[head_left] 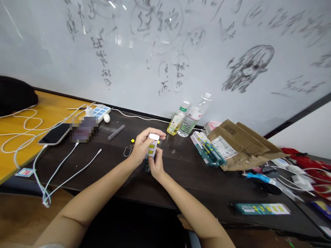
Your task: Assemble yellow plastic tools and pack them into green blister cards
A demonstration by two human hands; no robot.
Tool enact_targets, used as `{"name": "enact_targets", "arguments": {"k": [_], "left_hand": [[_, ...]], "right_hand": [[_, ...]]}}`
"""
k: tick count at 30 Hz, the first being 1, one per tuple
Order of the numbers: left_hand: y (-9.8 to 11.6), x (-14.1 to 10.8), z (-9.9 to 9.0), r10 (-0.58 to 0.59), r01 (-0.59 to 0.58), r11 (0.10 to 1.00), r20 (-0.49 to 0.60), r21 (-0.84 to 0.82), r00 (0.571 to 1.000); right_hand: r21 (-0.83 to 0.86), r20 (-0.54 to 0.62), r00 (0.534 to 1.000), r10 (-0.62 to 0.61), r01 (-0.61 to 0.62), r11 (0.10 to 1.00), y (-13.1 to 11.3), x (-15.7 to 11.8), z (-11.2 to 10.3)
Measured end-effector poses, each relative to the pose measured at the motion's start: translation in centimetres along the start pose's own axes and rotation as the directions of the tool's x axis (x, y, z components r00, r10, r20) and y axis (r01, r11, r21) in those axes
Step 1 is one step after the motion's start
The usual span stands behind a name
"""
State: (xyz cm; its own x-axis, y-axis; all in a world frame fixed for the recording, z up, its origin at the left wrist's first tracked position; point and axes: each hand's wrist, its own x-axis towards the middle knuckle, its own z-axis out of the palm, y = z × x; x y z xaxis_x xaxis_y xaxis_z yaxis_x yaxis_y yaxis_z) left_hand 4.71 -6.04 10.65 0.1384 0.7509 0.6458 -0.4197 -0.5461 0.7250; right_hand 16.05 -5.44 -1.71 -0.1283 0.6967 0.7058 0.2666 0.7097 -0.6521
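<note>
A slim box (151, 147), white and dark green with yellow print, stands upright between my hands over the dark table. My left hand (141, 146) wraps round its upper left side, with the fingers reaching behind the white top end. Lower down, my right hand (157, 165) grips the right side of the box, thumb on the near face. Small yellow pieces (132, 141) and a bent wire loop (127, 151) lie on the table just left of the hands. A clear plastic strip (116, 132) rests farther left.
Two bottles (177, 119) stand by the whiteboard. To the right lie several green-white boxes (208, 148), a brown paper bag (241, 144) and cables. One more box (262, 208) lies near the front edge. Phones (54, 133), charging cables and a power strip (100, 113) occupy the left.
</note>
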Motion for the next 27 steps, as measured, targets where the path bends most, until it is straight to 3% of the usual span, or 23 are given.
{"name": "enact_targets", "arguments": {"k": [5,11,18,27], "left_hand": [[0.06,-0.58,-0.61,0.057,-0.064,0.995,0.079,0.081,0.995],[0.18,-0.77,-0.42,0.04,-0.042,0.991,0.017,0.126,0.999],[0.66,-0.36,-0.49,0.07,-0.076,0.99,0.059,0.118,0.996],[0.93,-0.26,-0.25,0.04,-0.043,0.986,0.02,0.164,0.999]], "right_hand": [[0.001,0.007,1.0,0.004,-0.004,1.0,-0.03,-0.07,-0.06],[-0.015,0.035,0.999,0.012,-0.012,1.0,-0.02,-0.09,-0.07],[-0.027,0.036,0.999,0.025,-0.024,0.999,-0.23,0.18,-0.22],[0.017,0.032,0.999,0.039,-0.039,0.999,-0.45,0.31,-0.18]]}}
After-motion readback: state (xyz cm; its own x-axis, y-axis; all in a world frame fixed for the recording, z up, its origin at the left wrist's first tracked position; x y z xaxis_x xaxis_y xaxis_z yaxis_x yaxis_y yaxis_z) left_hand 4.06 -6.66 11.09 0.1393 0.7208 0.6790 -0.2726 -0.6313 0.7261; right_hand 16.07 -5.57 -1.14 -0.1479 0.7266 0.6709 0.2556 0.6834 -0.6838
